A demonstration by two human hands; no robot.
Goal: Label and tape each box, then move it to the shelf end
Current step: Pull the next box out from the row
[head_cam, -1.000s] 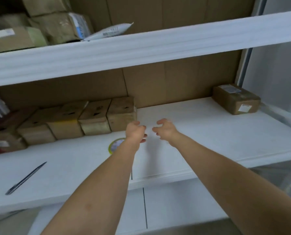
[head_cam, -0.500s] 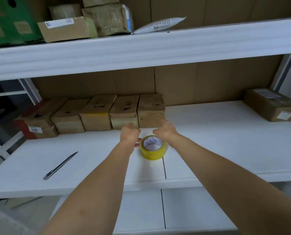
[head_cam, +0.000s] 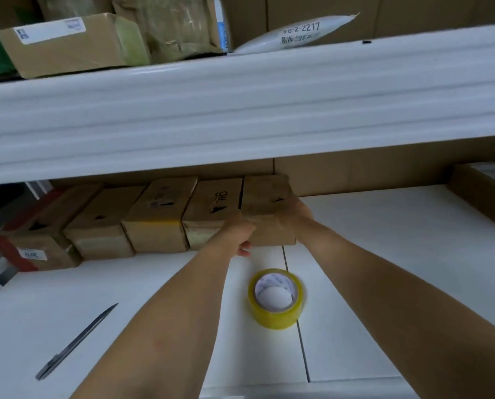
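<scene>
Several small brown cardboard boxes stand in a row at the back of the white shelf (head_cam: 399, 254). Both hands are on the rightmost box (head_cam: 265, 197): my left hand (head_cam: 239, 230) grips its front left corner, and my right hand (head_cam: 293, 216) grips its right side. To its left is a box with black writing (head_cam: 214, 203). A roll of yellow tape (head_cam: 276, 298) lies flat on the shelf between my forearms. A dark pen (head_cam: 76, 342) lies at the front left.
A larger labelled cardboard box (head_cam: 484, 194) sits at the shelf's far right end. The upper shelf (head_cam: 240, 105) overhangs close above the row and carries cardboard boxes (head_cam: 67, 44) and a white mailer bag (head_cam: 295, 33). A red-edged box (head_cam: 30, 243) ends the row on the left.
Both hands have reached forward past the tape roll to the rightmost box and taken hold of it. The camera has moved closer and lower toward the shelf.
</scene>
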